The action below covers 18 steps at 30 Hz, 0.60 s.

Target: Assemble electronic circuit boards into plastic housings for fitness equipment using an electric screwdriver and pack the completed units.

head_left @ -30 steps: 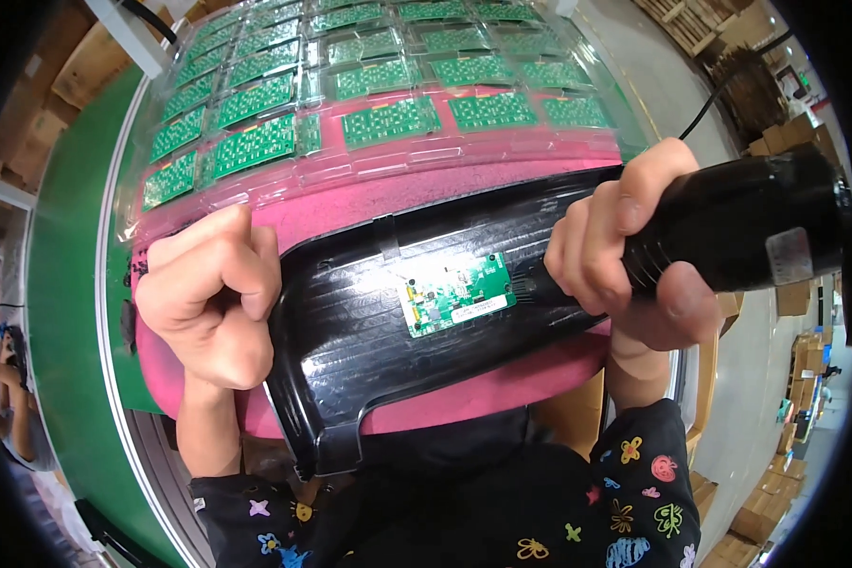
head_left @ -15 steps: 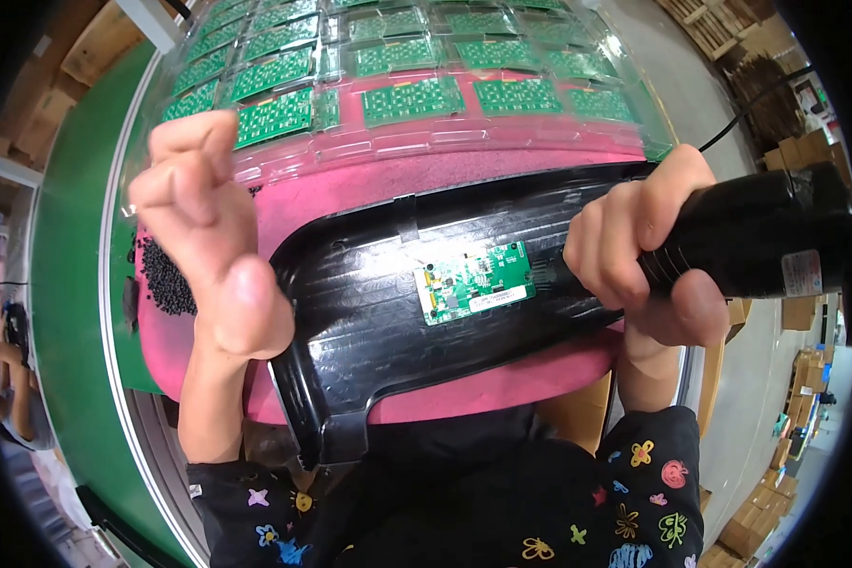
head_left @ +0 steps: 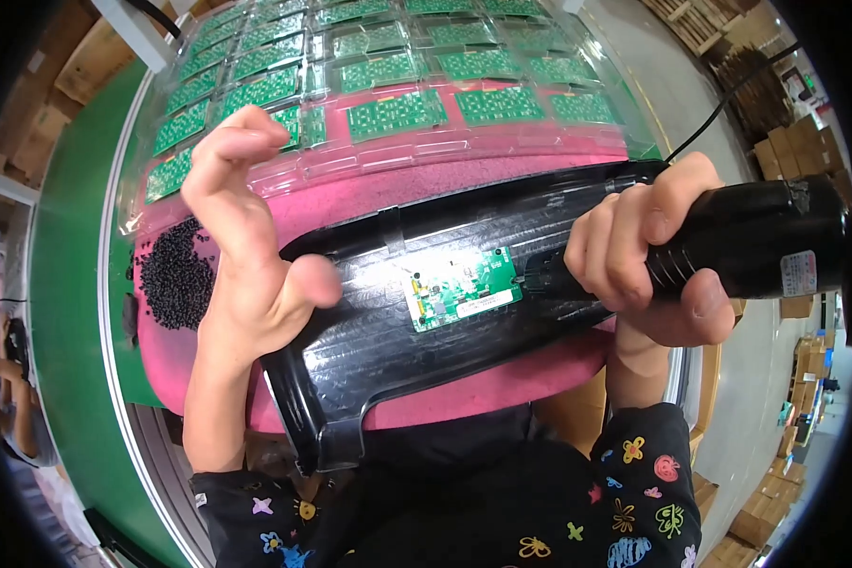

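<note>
A glossy black plastic housing [head_left: 350, 364] lies slanted in front of me, its left end toward my lap. On its inner face sits a green circuit board [head_left: 473, 289] with a white label strip. Wrapped in my right hand [head_left: 639, 237] is a black electric screwdriver [head_left: 776, 232], held nearly level. Its narrow end points left, close to the board's right edge; whether the tip touches a screw cannot be made out. My left hand [head_left: 246, 237] hovers over the housing's left end, thumb and forefinger apart, with nothing visible between them.
Under the housing is a pink mat [head_left: 483, 383]. Left of my left hand lies a heap of small black screws [head_left: 172, 279]. Clear plastic trays of green boards [head_left: 396, 115] fill the far side. A black cable [head_left: 729, 102] rises at right, and cardboard boxes [head_left: 790, 147] stand beyond.
My left hand has moved right and its curled fingers have spread apart. The housing and board have shifted slightly left, and the screwdriver's tip end is nearer the board's right edge.
</note>
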Available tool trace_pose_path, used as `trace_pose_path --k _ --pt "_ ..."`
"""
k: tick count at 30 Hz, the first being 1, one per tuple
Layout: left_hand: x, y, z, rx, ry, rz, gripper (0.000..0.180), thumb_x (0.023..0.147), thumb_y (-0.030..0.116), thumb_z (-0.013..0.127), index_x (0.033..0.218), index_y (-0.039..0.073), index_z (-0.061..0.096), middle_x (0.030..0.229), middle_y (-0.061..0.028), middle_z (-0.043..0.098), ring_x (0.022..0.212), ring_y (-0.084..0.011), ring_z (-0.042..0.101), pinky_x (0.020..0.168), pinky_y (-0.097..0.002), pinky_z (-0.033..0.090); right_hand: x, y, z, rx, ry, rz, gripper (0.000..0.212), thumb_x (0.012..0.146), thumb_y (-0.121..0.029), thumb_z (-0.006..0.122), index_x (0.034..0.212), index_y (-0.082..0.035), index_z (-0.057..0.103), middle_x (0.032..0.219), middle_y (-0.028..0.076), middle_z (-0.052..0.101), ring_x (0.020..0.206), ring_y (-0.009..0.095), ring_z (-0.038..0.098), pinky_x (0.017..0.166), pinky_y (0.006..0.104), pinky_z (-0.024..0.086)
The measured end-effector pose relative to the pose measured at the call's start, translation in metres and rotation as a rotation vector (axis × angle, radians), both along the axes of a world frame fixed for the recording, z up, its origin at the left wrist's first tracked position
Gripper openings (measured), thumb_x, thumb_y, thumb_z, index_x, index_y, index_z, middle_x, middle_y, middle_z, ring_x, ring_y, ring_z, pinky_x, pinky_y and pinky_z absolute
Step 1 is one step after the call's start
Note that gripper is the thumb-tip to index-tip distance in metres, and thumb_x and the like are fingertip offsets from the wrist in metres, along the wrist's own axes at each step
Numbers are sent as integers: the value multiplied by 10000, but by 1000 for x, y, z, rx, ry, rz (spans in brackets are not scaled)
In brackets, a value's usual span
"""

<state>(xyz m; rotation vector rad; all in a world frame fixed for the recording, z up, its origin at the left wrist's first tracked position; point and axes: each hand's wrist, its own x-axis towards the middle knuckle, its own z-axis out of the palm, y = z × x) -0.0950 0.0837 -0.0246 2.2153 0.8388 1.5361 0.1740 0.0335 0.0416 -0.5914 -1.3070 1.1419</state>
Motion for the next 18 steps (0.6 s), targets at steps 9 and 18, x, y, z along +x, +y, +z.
trace_pose_path --k 9,18 --pt "-5 -6 7 89 -154 -88 410 824 322 566 1053 125 287 1103 -162 375 940 -206 326 915 -356 275 -4 8 -5 -20 -31 48 387 775 -356 640 894 -71 407 524 -14 425 380 91 387 390 237 340" --pt "0 -17 27 -95 -31 -273 283 782 -118 484 981 51 373 900 -134 504 740 -168 471 630 -288 407 -17 4 -2 -113 -29 46 452 770 -370 757 888 -63 447 549 -16 435 423 86 404 419 236 328"
